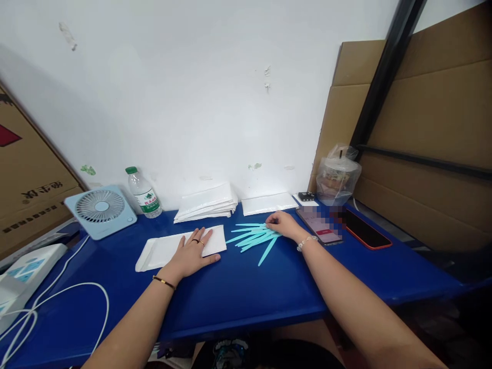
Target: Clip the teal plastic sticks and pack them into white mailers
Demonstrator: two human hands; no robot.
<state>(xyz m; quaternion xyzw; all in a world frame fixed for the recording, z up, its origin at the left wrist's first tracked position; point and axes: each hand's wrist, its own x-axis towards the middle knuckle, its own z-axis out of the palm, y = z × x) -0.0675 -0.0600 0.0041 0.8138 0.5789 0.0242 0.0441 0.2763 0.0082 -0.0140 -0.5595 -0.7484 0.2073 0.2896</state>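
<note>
Right hand [283, 224], fingers curled, touches the sticks [254, 237]; whether it grips any, I cannot tell. They fan leftward from it, long axes mostly toward the left hand [195, 252], spread flat on the envelope [162, 253].

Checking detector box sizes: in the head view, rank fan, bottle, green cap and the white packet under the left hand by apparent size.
1. Fan and white packet: too alike to rank; left hand covers part of the packet.
2. Bottle
3. Green cap
</note>
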